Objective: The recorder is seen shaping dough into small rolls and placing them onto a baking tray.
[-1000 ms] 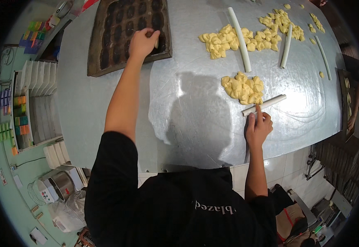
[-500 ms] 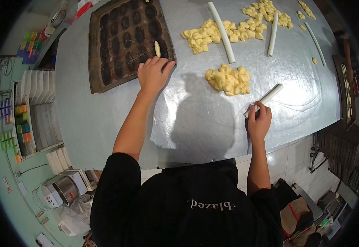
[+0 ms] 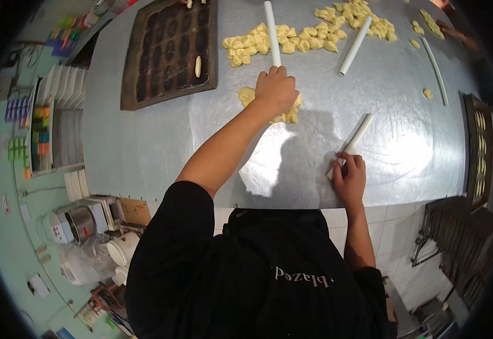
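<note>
Over a small heap of yellow dough pieces point(image 3: 247, 97), my left hand point(image 3: 277, 92) reaches with bent fingers, hiding much of the heap. Its fingertips are out of sight, so what they hold cannot be made out. Just past the knuckles lies the near end of a white rod point(image 3: 272, 39). My right hand point(image 3: 350, 176) is closed around the near end of a plain white rolling pin point(image 3: 361, 129), which slants away on the metal table. To the left, a dark baking tray point(image 3: 209, 87) with oval hollows holds one slim dough piece point(image 3: 198, 66) near its right side.
More dough pieces point(image 3: 311, 42) spread across the table's far side, beside another white rod point(image 3: 355, 46). At far right, another person's hand point(image 3: 455, 33) is near dough and a thin rod point(image 3: 435, 70). A filled tray point(image 3: 468, 121) stands beyond the right edge.
My left hand has left the tray's near right corner and moved right, onto the small dough heap. My right hand keeps its hold on the rolling pin. The view has shifted, and other people's hands have appeared.
</note>
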`<state>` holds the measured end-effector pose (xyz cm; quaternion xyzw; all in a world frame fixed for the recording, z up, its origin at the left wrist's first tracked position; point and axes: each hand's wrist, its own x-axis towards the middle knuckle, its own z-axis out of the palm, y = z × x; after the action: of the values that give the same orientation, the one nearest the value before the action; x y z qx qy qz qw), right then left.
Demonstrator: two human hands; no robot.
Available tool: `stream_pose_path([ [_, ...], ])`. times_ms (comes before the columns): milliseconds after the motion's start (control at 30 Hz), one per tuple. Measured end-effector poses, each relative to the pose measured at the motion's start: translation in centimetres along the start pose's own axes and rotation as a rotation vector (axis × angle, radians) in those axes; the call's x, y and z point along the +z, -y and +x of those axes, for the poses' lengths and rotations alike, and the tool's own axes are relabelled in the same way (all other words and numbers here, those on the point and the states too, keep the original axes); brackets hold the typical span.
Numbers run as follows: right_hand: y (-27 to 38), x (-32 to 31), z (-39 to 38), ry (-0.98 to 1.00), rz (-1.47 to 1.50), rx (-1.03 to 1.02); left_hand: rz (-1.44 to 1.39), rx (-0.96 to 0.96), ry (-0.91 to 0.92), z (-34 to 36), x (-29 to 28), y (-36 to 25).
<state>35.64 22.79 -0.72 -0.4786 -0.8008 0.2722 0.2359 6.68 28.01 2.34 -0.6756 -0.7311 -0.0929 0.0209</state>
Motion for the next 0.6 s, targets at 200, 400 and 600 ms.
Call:
stream_pose_path([
  [200, -1.5, 0.2, -0.7, -0.027, -0.007, -0.106, -0.384, -0.094, 0.182, -1.1, -2.8, 0.4],
  [400, -1.3, 0.3, -0.6, -0.080, -0.005, -0.168, -0.972, -0.351, -0.401, -1.5, -7.1, 1.7],
  [600, -0.6, 0.1, 0.4, -0.020, 0.416, 0.275, -2.003, -0.739, -0.254, -6.3, -7.8, 1.2],
])
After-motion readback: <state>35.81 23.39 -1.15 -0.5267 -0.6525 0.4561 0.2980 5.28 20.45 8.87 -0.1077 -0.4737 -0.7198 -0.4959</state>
